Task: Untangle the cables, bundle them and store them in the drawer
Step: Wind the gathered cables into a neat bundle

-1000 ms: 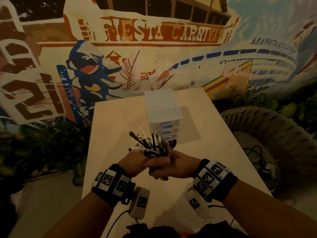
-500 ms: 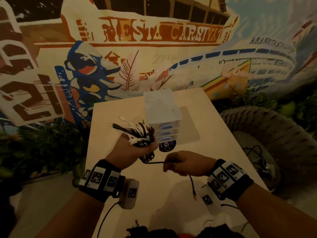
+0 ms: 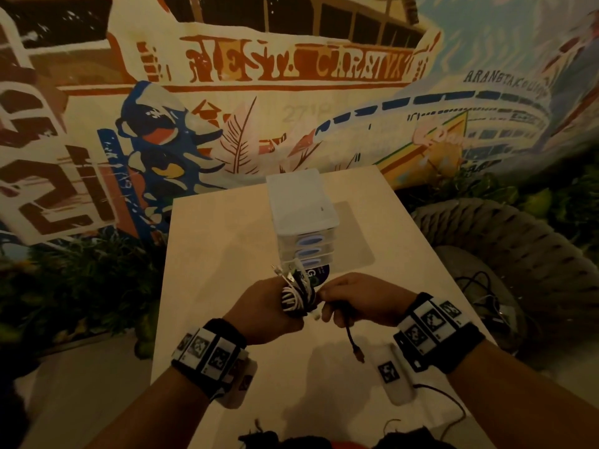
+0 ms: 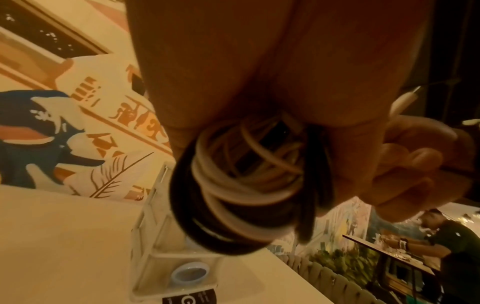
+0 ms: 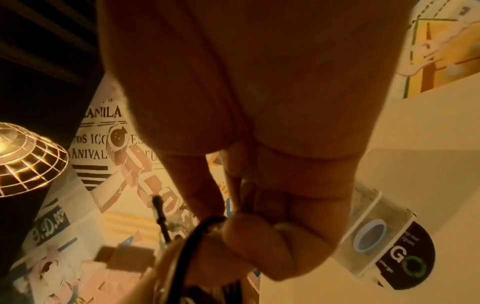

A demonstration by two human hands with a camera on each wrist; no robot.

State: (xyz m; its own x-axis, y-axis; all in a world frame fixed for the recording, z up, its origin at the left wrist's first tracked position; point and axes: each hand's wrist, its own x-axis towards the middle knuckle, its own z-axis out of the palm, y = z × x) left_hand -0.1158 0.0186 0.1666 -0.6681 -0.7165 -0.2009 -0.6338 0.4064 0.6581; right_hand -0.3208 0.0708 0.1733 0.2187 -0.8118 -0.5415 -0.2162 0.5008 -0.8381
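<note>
My left hand point(image 3: 269, 306) grips a coiled bundle of black and white cables point(image 3: 296, 298) above the table, with several plug ends sticking up from it. The left wrist view shows the bundle's loops point(image 4: 246, 185) hanging under my curled fingers. My right hand point(image 3: 353, 301) is close against the bundle and pinches a black cable point(image 3: 351, 338) whose free end with its plug hangs down below the hand. In the right wrist view the black cable point(image 5: 192, 236) runs out from my curled fingers. A small clear drawer unit point(image 3: 303, 218) with blue oval handles stands just behind my hands, its drawers pushed in.
The pale table point(image 3: 210, 241) reaches back to a painted mural wall. A woven wicker chair point(image 3: 505, 247) with loose cables on its seat stands to the right. Plants point(image 3: 81, 280) lie left of the table. A black pouch point(image 3: 259, 437) sits at the near edge.
The hands, which had moved apart with the black cable stretched between them, have come together again. The right hand is back at the bundle, and the bundle has moved right, in front of the drawer unit.
</note>
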